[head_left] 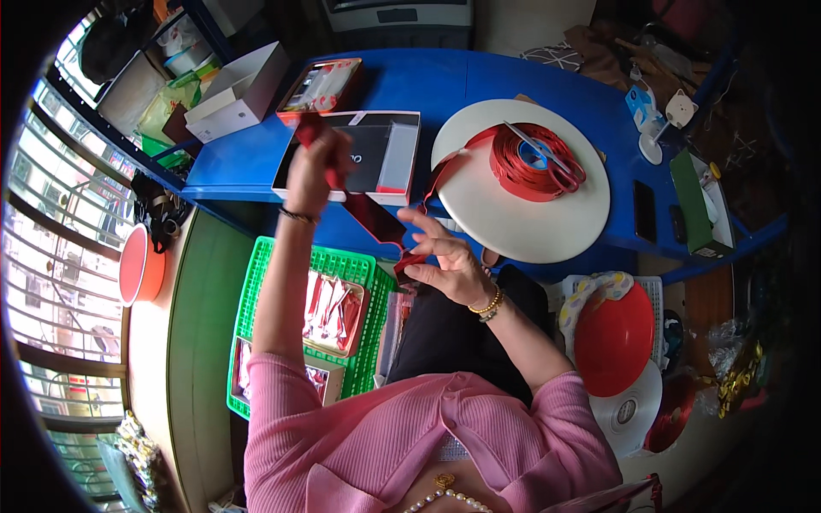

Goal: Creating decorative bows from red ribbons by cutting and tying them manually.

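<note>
A dark red satin ribbon (374, 217) is stretched slantwise between my hands. My left hand (315, 173), raised over the blue table's front, is closed around it, with a bunched part standing above the fist. Lower and to the right, my right hand (449, 263) pinches a folded part of the ribbon between thumb and fingers; the other fingers are spread. A narrow stretch climbs from near my right hand to a red ribbon roll (513, 175) on a round white board (479, 224). Scissors (560, 159) with red handles lie across the roll.
An open box (402, 162) with a dark insert lies behind my left hand. On the blue table (505, 73) are a red-rimmed case (321, 85), a phone (644, 211) and a green box (697, 205). Lower left, a green crate (265, 308) holds trays of red ribbon pieces. A red bowl (614, 339) sits right.
</note>
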The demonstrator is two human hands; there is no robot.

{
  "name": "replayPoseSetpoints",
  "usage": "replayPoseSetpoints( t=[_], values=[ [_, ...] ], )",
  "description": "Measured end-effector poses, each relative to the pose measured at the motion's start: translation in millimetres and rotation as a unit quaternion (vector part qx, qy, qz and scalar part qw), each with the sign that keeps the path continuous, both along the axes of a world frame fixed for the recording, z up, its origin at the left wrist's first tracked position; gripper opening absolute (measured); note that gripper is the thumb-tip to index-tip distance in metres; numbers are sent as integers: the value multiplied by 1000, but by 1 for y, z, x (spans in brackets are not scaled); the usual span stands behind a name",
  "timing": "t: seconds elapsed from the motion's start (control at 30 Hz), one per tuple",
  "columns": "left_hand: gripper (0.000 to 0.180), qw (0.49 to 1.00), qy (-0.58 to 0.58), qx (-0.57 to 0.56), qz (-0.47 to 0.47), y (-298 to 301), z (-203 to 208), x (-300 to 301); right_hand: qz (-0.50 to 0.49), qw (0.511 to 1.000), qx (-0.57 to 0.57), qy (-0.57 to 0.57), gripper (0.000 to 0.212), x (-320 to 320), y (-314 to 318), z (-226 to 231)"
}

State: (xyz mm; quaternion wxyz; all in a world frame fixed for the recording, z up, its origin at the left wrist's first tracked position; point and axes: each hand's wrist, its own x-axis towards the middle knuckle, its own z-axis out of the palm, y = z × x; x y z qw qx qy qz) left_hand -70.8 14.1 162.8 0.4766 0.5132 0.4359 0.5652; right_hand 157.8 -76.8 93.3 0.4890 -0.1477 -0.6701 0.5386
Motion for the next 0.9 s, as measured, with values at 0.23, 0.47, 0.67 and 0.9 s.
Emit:
replayPoseSetpoints(
  t=[0.23,0.47,0.67,0.9],
  values=[
    [67,962,-166,-131,-170,-65,-55,93,-96,992,-58,61,12,9,39,6],
    [23,954,-42,-137,-263,-76,-68,98,-89,988,-116,49,16,18,43,0],
    [21,957,-45,-155,-241,-76,-55,99,-43,984,-166,50,32,19,43,-1],
    [31,923,-274,-87,-254,-51,-6,78,52,986,-146,-57,93,7,13,-63]
  ],
)
